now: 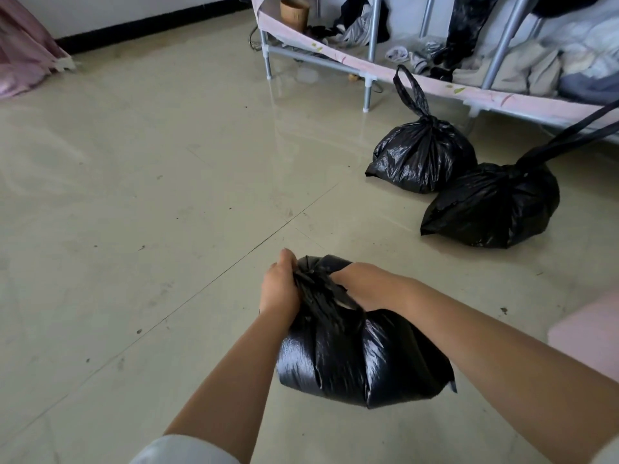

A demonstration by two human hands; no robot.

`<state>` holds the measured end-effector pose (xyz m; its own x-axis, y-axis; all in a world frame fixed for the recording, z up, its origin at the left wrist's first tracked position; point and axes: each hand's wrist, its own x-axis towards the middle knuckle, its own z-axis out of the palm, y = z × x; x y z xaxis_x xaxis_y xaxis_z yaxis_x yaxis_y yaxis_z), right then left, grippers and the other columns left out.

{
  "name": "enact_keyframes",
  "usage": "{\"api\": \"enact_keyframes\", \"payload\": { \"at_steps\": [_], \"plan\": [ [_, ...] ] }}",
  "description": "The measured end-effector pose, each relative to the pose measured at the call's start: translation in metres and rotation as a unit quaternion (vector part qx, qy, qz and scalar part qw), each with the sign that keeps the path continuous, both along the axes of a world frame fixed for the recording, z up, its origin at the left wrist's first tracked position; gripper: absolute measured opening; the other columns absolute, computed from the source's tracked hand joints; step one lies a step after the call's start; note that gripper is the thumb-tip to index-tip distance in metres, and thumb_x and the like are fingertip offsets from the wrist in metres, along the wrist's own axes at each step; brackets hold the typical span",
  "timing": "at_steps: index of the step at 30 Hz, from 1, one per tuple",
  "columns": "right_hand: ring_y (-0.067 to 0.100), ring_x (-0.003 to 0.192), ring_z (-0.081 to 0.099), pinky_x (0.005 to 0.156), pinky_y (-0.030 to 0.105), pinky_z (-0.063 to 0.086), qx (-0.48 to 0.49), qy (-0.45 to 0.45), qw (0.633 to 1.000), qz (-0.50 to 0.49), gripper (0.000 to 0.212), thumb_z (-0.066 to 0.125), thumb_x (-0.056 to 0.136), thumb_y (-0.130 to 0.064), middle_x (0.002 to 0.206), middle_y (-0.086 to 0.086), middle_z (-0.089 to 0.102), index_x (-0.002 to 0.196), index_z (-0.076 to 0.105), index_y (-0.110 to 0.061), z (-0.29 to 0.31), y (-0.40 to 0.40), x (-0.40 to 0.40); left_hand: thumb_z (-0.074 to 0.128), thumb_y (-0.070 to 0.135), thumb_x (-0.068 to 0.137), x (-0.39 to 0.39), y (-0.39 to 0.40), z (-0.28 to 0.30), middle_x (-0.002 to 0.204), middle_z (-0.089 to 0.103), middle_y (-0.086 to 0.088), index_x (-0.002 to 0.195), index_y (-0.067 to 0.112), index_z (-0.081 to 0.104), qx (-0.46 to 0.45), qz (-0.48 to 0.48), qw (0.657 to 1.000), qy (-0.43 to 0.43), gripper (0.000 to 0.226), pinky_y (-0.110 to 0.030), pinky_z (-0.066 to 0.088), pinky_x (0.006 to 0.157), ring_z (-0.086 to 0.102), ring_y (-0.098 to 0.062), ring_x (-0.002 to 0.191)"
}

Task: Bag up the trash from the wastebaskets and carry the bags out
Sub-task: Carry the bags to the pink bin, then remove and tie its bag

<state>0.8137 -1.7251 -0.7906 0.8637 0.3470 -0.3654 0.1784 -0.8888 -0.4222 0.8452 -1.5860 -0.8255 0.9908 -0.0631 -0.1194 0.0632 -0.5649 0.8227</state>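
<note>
Close up, left hand (279,289) and right hand (365,286) clamped on black bag (351,360) neck, fingertips hidden in plastic.

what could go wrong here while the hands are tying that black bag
1. The left hand and right hand grip only the bunched neck of the near bag; the thin plastic looks stretched and could tear if pulled hard.
2. If the knot is loose, trash may spill on the tiled floor during carrying.
3. Two tied bags sit close ahead by the rack; their long handles could catch a foot.
</note>
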Motion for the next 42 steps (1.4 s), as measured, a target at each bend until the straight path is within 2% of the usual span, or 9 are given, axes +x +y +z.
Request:
{"api": "enact_keyframes", "payload": {
  "at_steps": [3, 9, 14, 22, 27, 30, 32, 36, 42],
  "plan": [
    [0.024, 0.095, 0.056, 0.078, 0.027, 0.041, 0.016, 0.008, 1.000, -0.004, 0.025, 0.045, 0.090, -0.017, 0.104, 0.012, 0.064, 0.106, 0.059, -0.003, 0.001, 0.000, -0.002, 0.038, -0.002, 0.085, 0.003, 0.003, -0.003, 0.069, 0.048, -0.005, 0.090, 0.015, 0.049, 0.074, -0.054, 0.996, 0.004, 0.021, -0.026, 0.036, 0.057, 0.045, -0.023, 0.071],
    [0.020, 0.082, 0.046, 0.068, 0.026, 0.034, -0.019, 0.084, 0.996, -0.035, 0.024, 0.046, 0.085, -0.015, 0.101, 0.011, 0.060, 0.107, 0.055, -0.009, -0.002, -0.006, -0.001, 0.029, -0.015, 0.084, 0.002, 0.014, 0.007, 0.079, 0.059, -0.009, 0.083, 0.011, 0.060, -0.320, -0.058, 0.905, 0.274, 0.041, -0.021, 0.049, 0.062, 0.057, -0.018, 0.073],
    [0.020, 0.077, 0.043, 0.051, 0.025, 0.030, -0.042, 0.068, 0.996, -0.034, 0.003, 0.046, 0.086, -0.015, 0.067, -0.006, 0.041, 0.086, 0.046, -0.013, -0.004, -0.008, 0.002, 0.027, -0.003, 0.089, -0.001, 0.011, 0.004, 0.072, 0.067, -0.008, 0.081, 0.011, 0.061, -0.438, 0.005, 0.844, 0.309, 0.038, -0.027, 0.046, 0.066, 0.060, -0.019, 0.071],
    [0.024, 0.095, 0.055, 0.078, 0.031, 0.042, -0.021, 0.182, 0.982, -0.042, 0.025, 0.050, 0.085, -0.019, 0.113, 0.013, 0.060, 0.108, 0.053, -0.009, -0.011, -0.020, -0.009, 0.041, -0.008, 0.089, -0.012, 0.002, -0.009, 0.052, 0.066, 0.008, 0.070, 0.013, 0.055, -0.389, -0.037, 0.876, 0.281, 0.031, -0.018, 0.050, 0.058, 0.055, -0.013, 0.069],
    [0.015, 0.076, 0.059, 0.072, 0.025, 0.049, 0.018, 0.293, 0.954, -0.064, 0.019, 0.048, 0.092, -0.026, 0.085, 0.001, 0.061, 0.090, 0.061, -0.011, -0.007, -0.029, -0.012, 0.057, -0.019, 0.076, -0.019, 0.003, -0.022, 0.068, 0.055, -0.007, 0.066, 0.011, 0.055, -0.313, 0.012, 0.930, 0.194, 0.031, -0.025, 0.046, 0.065, 0.053, -0.017, 0.067],
    [0.010, 0.064, 0.058, 0.062, 0.019, 0.045, 0.027, 0.096, 0.988, -0.118, 0.021, 0.049, 0.090, -0.017, 0.085, 0.007, 0.067, 0.078, 0.065, -0.012, -0.003, -0.031, -0.001, 0.058, -0.020, 0.075, -0.023, 0.004, -0.030, 0.066, 0.053, -0.008, 0.064, 0.012, 0.053, -0.333, 0.022, 0.922, 0.196, 0.033, -0.026, 0.046, 0.064, 0.053, -0.018, 0.065],
    [0.018, 0.087, 0.062, 0.077, 0.022, 0.044, 0.025, -0.026, 0.991, -0.131, 0.020, 0.050, 0.088, -0.013, 0.104, 0.009, 0.069, 0.097, 0.067, -0.007, -0.007, -0.027, 0.006, 0.057, -0.022, 0.074, -0.024, 0.004, -0.034, 0.067, 0.054, -0.007, 0.062, 0.010, 0.052, -0.347, 0.016, 0.918, 0.193, 0.034, -0.024, 0.048, 0.064, 0.053, -0.018, 0.066],
    [0.023, 0.115, 0.054, 0.094, 0.025, 0.039, 0.052, 0.016, 0.995, -0.082, 0.034, 0.046, 0.088, -0.006, 0.126, 0.008, 0.060, 0.118, 0.059, -0.011, -0.020, -0.010, 0.010, 0.052, -0.027, 0.073, -0.024, 0.006, -0.037, 0.055, 0.063, 0.004, 0.058, 0.006, 0.051, -0.382, 0.002, 0.906, 0.185, 0.037, -0.016, 0.053, 0.054, 0.060, -0.012, 0.057],
    [0.015, 0.083, 0.049, 0.064, 0.022, 0.038, 0.006, 0.180, 0.984, -0.005, 0.043, 0.047, 0.079, 0.002, 0.088, 0.000, 0.058, 0.115, 0.061, -0.016, -0.024, -0.005, 0.018, 0.045, -0.031, 0.074, -0.031, 0.007, -0.034, 0.049, 0.064, 0.005, 0.047, 0.006, 0.058, -0.423, -0.065, 0.884, 0.190, 0.049, -0.014, 0.052, 0.049, 0.062, -0.005, 0.046]
  ]
}}
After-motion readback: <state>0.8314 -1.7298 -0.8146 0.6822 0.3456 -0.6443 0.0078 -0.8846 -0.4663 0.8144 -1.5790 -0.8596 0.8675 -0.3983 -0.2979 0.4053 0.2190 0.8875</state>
